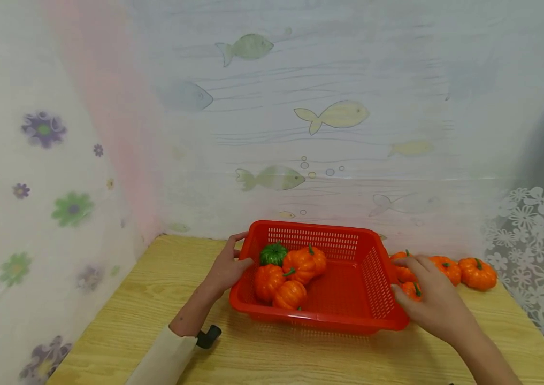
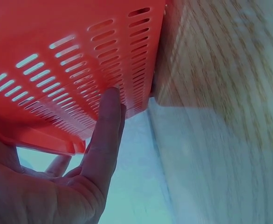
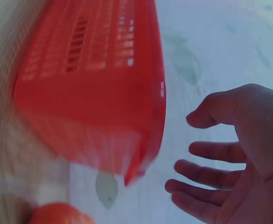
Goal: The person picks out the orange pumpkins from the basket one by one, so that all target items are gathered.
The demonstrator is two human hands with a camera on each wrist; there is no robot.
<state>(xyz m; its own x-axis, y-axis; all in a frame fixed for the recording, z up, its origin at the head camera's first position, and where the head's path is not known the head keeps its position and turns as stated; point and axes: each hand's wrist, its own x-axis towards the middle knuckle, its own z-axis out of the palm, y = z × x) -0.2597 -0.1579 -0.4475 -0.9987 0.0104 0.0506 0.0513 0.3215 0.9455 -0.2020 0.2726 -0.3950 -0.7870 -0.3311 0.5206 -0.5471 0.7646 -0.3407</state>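
Note:
A red plastic basket (image 1: pixel 341 289) with slotted walls stands on the table. Several orange toy pumpkins (image 1: pixel 299 266) and a green one (image 1: pixel 273 253) lie in its left half. My left hand (image 1: pixel 225 270) grips the basket's left rim. In the left wrist view its fingers (image 2: pixel 106 135) lie along the outside of the slotted wall. My right hand (image 1: pixel 435 302) is beside the basket's right end. The right wrist view shows a gap between its loosely bent fingers (image 3: pixel 208 175) and the red rim.
More orange pumpkins (image 1: pixel 477 274) sit on the wooden table (image 1: pixel 156 299) to the right, partly behind my right hand. A wall covering with fish drawings (image 1: pixel 272 176) rises behind the table, and flowered sheets (image 1: pixel 71 208) hang at the sides.

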